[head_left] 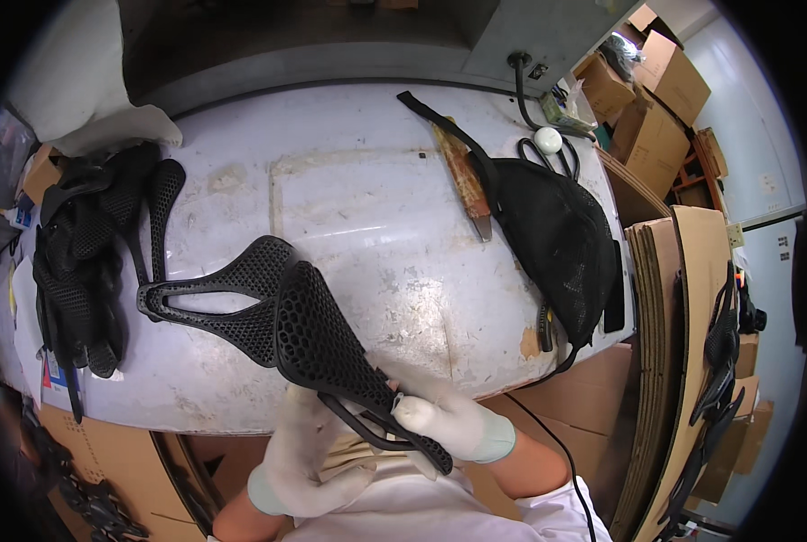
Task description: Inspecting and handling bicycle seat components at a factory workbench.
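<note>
A black bicycle saddle (322, 330) with a honeycomb lattice surface is tilted over the table's near edge, its narrow end toward me. My right hand (449, 420), in a white glove with a pale green cuff, grips the narrow end, thumb on top. A small pale bit by that thumb is too small to name. My left hand (309, 452), gloved likewise, holds the saddle from its left side and below; some of its fingers are hidden. Just beyond lies a second lattice saddle (214, 316) with a long central slot, partly covered by the held one.
A pile of black saddles (87, 244) lies at the table's left. On the right are a black mesh bag (548, 235), a worn scraper-like blade (465, 181) and a white round knob (547, 140) by a cable. Cardboard sheets (656, 361) stand beside the white table (349, 199).
</note>
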`<state>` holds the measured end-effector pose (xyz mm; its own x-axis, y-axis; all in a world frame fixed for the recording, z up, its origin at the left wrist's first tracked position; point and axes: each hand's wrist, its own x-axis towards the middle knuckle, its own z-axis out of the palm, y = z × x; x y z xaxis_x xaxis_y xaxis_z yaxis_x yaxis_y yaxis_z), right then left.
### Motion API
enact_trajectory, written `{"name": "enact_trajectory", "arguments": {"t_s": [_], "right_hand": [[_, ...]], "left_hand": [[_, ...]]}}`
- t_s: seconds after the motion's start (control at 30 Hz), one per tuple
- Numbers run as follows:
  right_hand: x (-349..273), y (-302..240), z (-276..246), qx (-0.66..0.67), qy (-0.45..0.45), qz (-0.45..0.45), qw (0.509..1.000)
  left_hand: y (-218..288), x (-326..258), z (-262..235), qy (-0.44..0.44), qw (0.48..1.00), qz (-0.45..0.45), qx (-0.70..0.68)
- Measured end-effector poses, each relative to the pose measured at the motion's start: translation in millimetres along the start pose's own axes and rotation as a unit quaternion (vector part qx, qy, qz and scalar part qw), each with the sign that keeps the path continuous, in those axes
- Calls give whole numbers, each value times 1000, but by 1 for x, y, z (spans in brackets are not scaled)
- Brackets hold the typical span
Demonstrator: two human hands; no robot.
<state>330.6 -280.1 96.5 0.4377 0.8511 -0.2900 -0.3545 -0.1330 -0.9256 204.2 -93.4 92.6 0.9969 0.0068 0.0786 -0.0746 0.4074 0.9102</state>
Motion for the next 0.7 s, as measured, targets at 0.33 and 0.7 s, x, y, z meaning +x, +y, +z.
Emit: {"name": "enact_trajectory", "arguments": {"t_s": [0.33,0.7], "right_hand": [[7,-12,18,-175,47,67,981],[0,1,19,187,-39,70,979]], "left_hand": [[3,3,21,10,957,1,291],[-4,-5,16,135,988,70,10]]}}
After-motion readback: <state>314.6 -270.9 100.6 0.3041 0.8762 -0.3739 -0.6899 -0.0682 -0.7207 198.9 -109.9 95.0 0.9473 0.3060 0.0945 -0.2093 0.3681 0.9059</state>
